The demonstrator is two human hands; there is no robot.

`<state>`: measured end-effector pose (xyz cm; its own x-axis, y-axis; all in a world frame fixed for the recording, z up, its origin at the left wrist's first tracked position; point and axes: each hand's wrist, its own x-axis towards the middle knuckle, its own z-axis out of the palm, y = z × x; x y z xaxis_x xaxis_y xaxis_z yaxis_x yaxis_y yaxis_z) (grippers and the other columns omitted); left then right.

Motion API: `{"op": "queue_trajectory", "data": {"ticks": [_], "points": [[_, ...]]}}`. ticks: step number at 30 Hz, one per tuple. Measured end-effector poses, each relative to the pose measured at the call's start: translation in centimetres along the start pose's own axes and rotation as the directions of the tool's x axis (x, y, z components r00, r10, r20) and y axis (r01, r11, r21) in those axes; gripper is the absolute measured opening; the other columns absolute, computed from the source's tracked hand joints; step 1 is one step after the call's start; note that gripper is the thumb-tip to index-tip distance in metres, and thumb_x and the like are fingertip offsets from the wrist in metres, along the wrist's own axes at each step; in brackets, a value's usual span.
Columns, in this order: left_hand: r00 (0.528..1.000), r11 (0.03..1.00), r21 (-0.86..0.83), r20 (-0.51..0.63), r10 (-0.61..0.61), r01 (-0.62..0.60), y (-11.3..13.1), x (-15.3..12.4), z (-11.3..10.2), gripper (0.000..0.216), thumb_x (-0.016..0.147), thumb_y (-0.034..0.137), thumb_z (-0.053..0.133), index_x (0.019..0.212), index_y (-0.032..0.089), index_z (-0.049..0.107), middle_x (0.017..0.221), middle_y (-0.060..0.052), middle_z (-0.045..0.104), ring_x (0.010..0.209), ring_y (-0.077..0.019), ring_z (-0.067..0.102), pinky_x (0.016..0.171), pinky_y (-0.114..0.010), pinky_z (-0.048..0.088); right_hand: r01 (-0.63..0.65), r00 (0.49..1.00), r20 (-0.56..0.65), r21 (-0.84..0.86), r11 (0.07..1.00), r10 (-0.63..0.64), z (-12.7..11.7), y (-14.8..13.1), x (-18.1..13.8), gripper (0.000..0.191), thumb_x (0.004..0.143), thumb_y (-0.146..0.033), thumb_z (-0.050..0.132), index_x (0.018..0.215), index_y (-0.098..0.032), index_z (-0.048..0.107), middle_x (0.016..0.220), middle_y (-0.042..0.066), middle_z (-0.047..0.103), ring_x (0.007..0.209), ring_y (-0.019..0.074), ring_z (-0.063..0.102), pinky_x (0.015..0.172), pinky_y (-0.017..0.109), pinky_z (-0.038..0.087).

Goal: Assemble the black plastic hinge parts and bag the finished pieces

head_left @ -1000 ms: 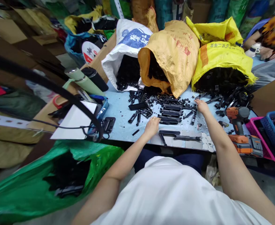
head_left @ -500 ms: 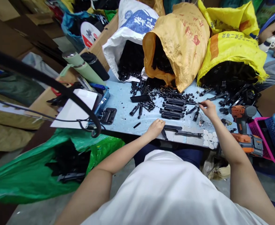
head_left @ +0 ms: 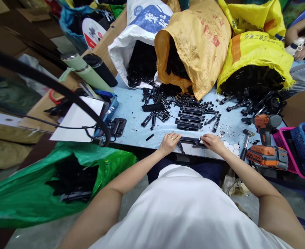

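My left hand (head_left: 170,142) is closed on the left end of a long black plastic bar (head_left: 190,139) at the table's front edge. A shorter black piece (head_left: 180,147) angles down beside those fingers. At the bar's right end, my right hand (head_left: 212,142) is pinched; any small part between its fingertips is too small to make out. Just beyond the hands lies a stack of black plastic bars (head_left: 190,119). Small jointed black pieces (head_left: 215,123) lie to its right, and more of these pieces (head_left: 149,120) lie to its left.
A white sack (head_left: 121,52), an orange sack (head_left: 206,45) and a yellow sack (head_left: 258,50) of black parts line the back. On the right are a hammer (head_left: 245,144), a cordless drill (head_left: 266,138) and a pink basket (head_left: 284,148). A green bag (head_left: 25,193) hangs left; a black cable (head_left: 64,95) crosses there.
My right hand has come back from the small parts beside the stack to the right end of the bar. My left hand stays at the bar's left end. The view has shifted slightly.
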<state>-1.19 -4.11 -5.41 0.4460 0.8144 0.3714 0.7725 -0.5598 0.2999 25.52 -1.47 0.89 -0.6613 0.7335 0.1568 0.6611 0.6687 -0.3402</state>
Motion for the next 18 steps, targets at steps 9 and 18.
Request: {"op": "queue_trajectory", "data": {"ticks": [9,18], "points": [[0.973,0.973,0.013,0.046,0.228,-0.229,0.8,-0.2,0.3,0.034,0.090,0.026,0.036,0.120,0.018,0.051,0.118,-0.013,0.059,0.115,-0.0234,0.050,0.095,-0.043,0.035,0.067,0.998,0.002,-0.084,0.994,-0.067,2.8,0.3,-1.7,0.036,0.094,-0.031,0.030,0.108,-0.017,0.060,0.099,0.013,0.063,0.088,0.0187,0.059,0.075,0.033,0.049],[0.926,0.978,-0.012,0.320,0.200,-0.208,3.5,5.3,-0.2,0.042,0.089,0.037,0.042,0.120,0.010,0.049,0.111,-0.017,0.060,0.096,-0.0228,0.058,0.076,-0.031,0.042,0.028,0.982,0.185,-0.261,0.965,0.021,1.5,2.5,-1.4,0.051,0.087,-0.055,0.036,0.106,-0.015,0.061,0.083,0.011,0.065,0.071,0.0196,0.059,0.060,0.028,0.042]]}}
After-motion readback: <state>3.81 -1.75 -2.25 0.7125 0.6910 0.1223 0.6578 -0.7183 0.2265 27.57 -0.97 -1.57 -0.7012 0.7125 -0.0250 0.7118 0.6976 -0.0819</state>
